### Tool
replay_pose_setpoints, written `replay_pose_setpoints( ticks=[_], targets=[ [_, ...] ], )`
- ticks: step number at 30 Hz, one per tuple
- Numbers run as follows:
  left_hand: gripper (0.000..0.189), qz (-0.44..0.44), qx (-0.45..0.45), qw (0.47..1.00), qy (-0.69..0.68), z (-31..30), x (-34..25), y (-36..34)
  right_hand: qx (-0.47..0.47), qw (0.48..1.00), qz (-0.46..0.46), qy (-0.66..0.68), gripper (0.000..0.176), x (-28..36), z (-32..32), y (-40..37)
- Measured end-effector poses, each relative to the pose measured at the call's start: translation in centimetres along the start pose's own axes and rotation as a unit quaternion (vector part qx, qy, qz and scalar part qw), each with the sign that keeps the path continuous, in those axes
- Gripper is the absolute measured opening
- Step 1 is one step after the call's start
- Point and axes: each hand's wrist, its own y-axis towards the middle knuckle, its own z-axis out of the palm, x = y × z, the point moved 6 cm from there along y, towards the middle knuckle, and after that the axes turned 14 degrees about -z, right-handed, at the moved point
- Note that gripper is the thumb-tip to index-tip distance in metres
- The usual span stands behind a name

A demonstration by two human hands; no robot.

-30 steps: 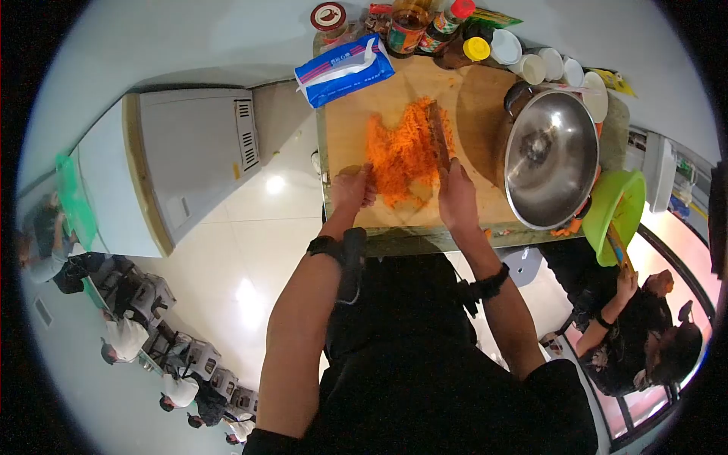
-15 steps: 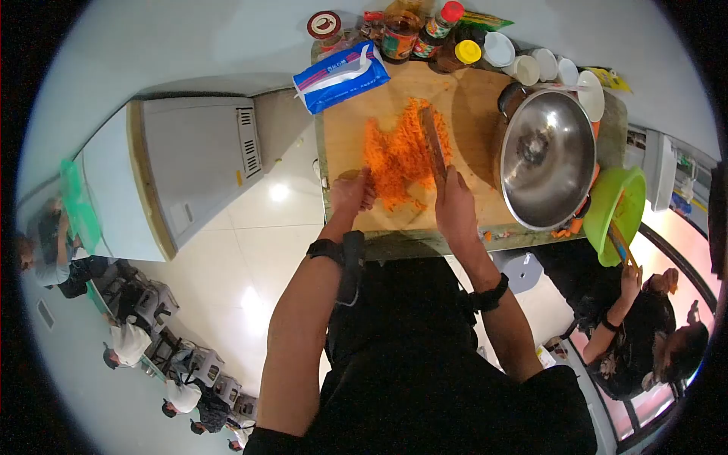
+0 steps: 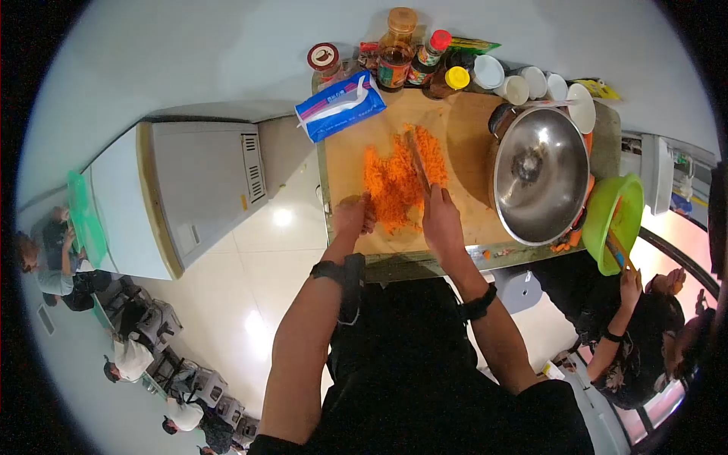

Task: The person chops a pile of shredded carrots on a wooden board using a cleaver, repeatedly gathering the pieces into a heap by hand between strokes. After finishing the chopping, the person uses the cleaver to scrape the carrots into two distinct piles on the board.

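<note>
Finely chopped carrot point(image 3: 388, 186) lies heaped on the wooden cutting board point(image 3: 472, 178), and mincing appears to be in hand. The right hand point(image 3: 443, 224) grips the knife point(image 3: 417, 161), its blade over the heap; the left hand point(image 3: 352, 218) has curled fingers at the heap's left side, holding something or not, I cannot tell. Another cut would call for these fingers clear of the blade. The steel basin point(image 3: 528, 210) and tissue pack point(image 3: 339, 111) narrow the room.

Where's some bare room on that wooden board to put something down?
Bare board shows between the orange shreds and metal bowl, and a smaller patch between the tissue pack and left hand. The back is crowded with bottles and cups.
</note>
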Motion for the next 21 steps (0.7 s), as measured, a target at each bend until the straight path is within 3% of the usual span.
replay_pose_setpoints(
  ticks=[2,4,7,9,13,15,18,21],
  targets=[
    [0.062,-0.013,0.058,0.997,-0.057,-0.1,-1.2,-2.7,0.006,1.0,-0.018,-0.012,0.02,0.7,0.3,-1.7],
    [0.062,-0.001,0.049,0.997,-0.065,0.2,-0.7,-1.5,0.011,0.999,-0.04,-0.022,0.019,1.6,1.0,-2.1],
    [0.062,0.006,0.045,0.996,-0.074,0.0,-0.5,-1.4,0.031,0.999,0.002,-0.03,0.02,0.8,3.0,-2.3],
    [0.063,0.001,0.053,0.996,-0.078,0.2,-0.7,-1.8,0.028,0.996,-0.049,-0.064,0.038,0.2,4.0,-1.5],
    [0.063,-0.011,0.05,0.994,-0.096,0.0,-0.8,-2.6,0.053,0.99,-0.039,-0.121,0.042,-2.0,5.9,-0.9],
    [0.061,-0.002,0.064,0.993,-0.097,0.0,-1.6,-3.3,0.01,0.993,-0.094,-0.065,0.02,-3.0,5.7,-0.1],
    [0.061,-0.018,0.069,0.989,-0.126,-0.4,-1.8,-4.0,-0.019,0.998,-0.063,0.009,0.018,-0.9,0.9,0.5],
    [0.059,-0.016,0.085,0.99,-0.114,-0.3,-2.5,-5.3,-0.024,0.999,-0.031,-0.001,0.02,0.1,-0.3,-0.5]
  ],
)
